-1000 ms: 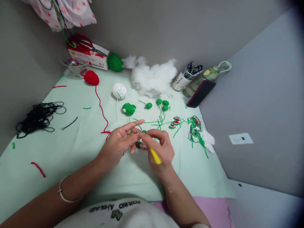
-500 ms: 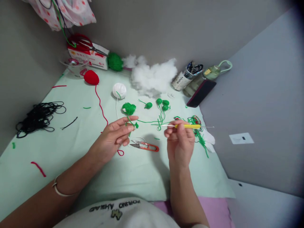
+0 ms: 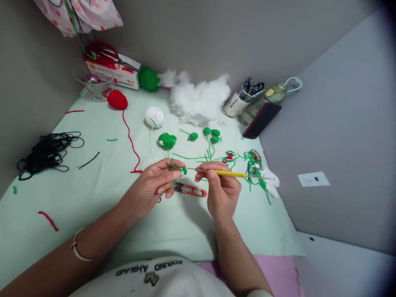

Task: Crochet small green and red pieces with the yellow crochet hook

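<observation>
My left hand [image 3: 156, 181] pinches a small piece of green crochet [image 3: 183, 170], with green yarn looped over the index finger. Running down to that finger is a strand from the small green yarn ball [image 3: 167, 141]. In my right hand [image 3: 221, 189] is a crochet hook [image 3: 230, 173] with a yellow handle, held like a pen. Its metal tip points left and meets the green piece; whether it passes through a stitch I cannot tell. Just below the left fingertips lie orange thread snips [image 3: 192, 189], their blades partly hidden by the hand.
Small green crocheted balls [image 3: 215, 133] with yarn tails lie beyond my hands, before white stuffing [image 3: 198, 99]. A white yarn ball [image 3: 154, 117], a red yarn ball [image 3: 117, 100] and black cord [image 3: 46, 154] are leftward. Rightward are tangled green scraps [image 3: 256, 169], a phone [image 3: 262, 119] and a bottle [image 3: 275, 93].
My right hand has moved left and slightly down, bringing the hook's tip from apart to the green piece. The left hand has shifted slightly right and down, now covering the snips' blade ends.
</observation>
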`<action>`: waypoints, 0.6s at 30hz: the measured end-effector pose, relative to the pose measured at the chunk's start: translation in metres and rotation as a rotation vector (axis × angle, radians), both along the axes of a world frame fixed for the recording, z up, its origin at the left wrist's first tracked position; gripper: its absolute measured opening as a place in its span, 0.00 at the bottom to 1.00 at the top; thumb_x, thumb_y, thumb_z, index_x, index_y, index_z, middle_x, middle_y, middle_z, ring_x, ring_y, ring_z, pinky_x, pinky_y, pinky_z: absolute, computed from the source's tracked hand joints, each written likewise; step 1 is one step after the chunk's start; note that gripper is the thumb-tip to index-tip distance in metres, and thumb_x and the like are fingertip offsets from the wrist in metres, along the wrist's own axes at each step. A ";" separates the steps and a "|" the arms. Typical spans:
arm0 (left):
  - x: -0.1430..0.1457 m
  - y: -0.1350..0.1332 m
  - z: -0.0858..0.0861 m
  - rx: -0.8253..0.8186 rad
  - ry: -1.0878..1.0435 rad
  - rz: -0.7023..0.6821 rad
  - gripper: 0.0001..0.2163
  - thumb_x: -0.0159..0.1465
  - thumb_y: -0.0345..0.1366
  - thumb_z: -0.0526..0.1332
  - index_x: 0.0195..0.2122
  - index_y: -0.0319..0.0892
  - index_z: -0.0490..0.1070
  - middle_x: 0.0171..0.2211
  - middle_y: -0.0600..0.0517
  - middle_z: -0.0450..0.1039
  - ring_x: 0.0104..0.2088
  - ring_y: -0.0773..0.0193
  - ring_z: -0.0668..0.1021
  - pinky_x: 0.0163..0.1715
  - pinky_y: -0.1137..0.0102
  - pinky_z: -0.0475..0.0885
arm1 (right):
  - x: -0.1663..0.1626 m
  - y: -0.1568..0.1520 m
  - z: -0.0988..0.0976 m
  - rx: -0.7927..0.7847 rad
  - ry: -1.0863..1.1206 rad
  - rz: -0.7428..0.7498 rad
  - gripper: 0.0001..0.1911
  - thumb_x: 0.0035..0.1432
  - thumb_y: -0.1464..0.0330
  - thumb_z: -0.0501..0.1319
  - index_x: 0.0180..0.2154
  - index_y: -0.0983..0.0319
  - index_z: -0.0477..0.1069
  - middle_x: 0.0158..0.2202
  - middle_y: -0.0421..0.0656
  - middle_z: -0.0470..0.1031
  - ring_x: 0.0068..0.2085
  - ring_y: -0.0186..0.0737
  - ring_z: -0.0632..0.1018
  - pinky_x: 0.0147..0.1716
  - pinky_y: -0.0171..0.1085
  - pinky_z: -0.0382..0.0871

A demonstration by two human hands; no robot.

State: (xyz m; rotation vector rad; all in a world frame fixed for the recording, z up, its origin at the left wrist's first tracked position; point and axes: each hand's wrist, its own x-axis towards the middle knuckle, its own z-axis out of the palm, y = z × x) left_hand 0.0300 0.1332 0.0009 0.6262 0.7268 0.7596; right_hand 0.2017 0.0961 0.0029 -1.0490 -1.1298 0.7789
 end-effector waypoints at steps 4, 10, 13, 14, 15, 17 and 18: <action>0.000 0.000 0.000 -0.015 -0.008 0.000 0.06 0.62 0.36 0.71 0.39 0.45 0.80 0.15 0.64 0.49 0.16 0.75 0.50 0.17 0.81 0.63 | 0.000 0.000 0.000 0.002 0.003 0.008 0.07 0.67 0.68 0.64 0.39 0.56 0.82 0.36 0.41 0.80 0.31 0.34 0.80 0.31 0.36 0.76; 0.001 -0.001 -0.001 -0.012 -0.023 -0.012 0.06 0.62 0.36 0.71 0.39 0.44 0.80 0.16 0.64 0.50 0.17 0.76 0.51 0.17 0.81 0.64 | -0.002 -0.002 0.000 0.019 -0.059 0.006 0.07 0.67 0.69 0.63 0.40 0.56 0.82 0.36 0.41 0.80 0.31 0.35 0.79 0.31 0.38 0.76; 0.003 -0.002 -0.002 0.008 -0.033 -0.009 0.05 0.62 0.36 0.71 0.38 0.44 0.80 0.16 0.64 0.50 0.16 0.76 0.52 0.18 0.81 0.64 | -0.003 -0.002 0.000 0.069 -0.126 0.010 0.08 0.67 0.71 0.63 0.41 0.55 0.82 0.35 0.41 0.80 0.33 0.37 0.79 0.32 0.39 0.75; 0.003 -0.002 -0.003 0.018 -0.041 -0.010 0.05 0.62 0.36 0.71 0.39 0.44 0.80 0.16 0.64 0.53 0.16 0.77 0.52 0.18 0.81 0.64 | -0.003 -0.002 -0.001 0.091 -0.144 0.014 0.09 0.67 0.71 0.62 0.41 0.55 0.82 0.36 0.42 0.81 0.35 0.38 0.79 0.33 0.40 0.75; 0.004 -0.003 -0.003 0.029 -0.049 -0.012 0.06 0.62 0.36 0.71 0.39 0.44 0.80 0.17 0.64 0.56 0.16 0.78 0.53 0.18 0.81 0.64 | -0.003 -0.002 -0.001 0.110 -0.162 0.020 0.09 0.67 0.72 0.62 0.42 0.54 0.82 0.37 0.42 0.81 0.37 0.39 0.80 0.35 0.41 0.76; 0.004 -0.003 -0.002 0.045 -0.066 -0.026 0.09 0.62 0.35 0.72 0.43 0.45 0.80 0.22 0.62 0.63 0.16 0.80 0.54 0.17 0.81 0.64 | -0.004 -0.002 -0.002 0.121 -0.203 0.048 0.10 0.67 0.72 0.63 0.43 0.54 0.82 0.38 0.43 0.82 0.42 0.41 0.81 0.40 0.43 0.77; 0.005 -0.003 -0.002 0.047 -0.071 -0.032 0.11 0.62 0.34 0.72 0.46 0.45 0.79 0.24 0.62 0.66 0.16 0.80 0.55 0.17 0.81 0.64 | -0.003 -0.002 -0.003 0.111 -0.210 0.068 0.10 0.67 0.72 0.63 0.43 0.54 0.82 0.39 0.43 0.83 0.43 0.42 0.81 0.42 0.44 0.77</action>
